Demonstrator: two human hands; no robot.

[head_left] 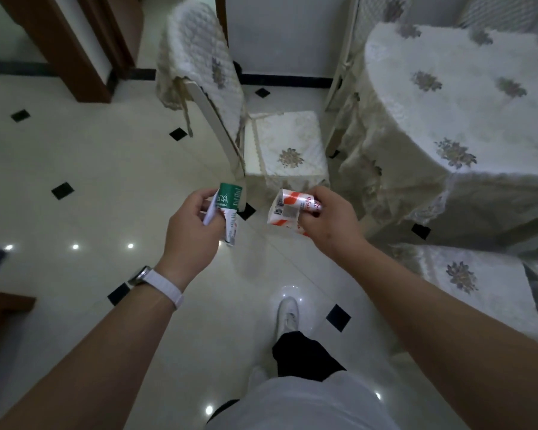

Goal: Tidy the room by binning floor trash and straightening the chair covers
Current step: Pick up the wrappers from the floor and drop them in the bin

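Note:
My left hand (189, 228) grips a flattened green, white and red carton (229, 206) above the floor. My right hand (330, 217) holds a crumpled white and orange wrapper (284, 211). Ahead stands a chair whose quilted cream back cover (196, 62) hangs crooked, slipped to one side with ties dangling. Its seat cover (288, 144) carries a floral motif. A second covered chair seat (466, 280) is at the right, beside the table.
A table under a floral cream tablecloth (460, 97) fills the right side. Glossy white floor tiles with black diamond insets (62, 190) spread left. A brown door frame (75, 54) stands at back left, dark wooden furniture (0, 308) at the left edge. My white shoe (288, 311) is below.

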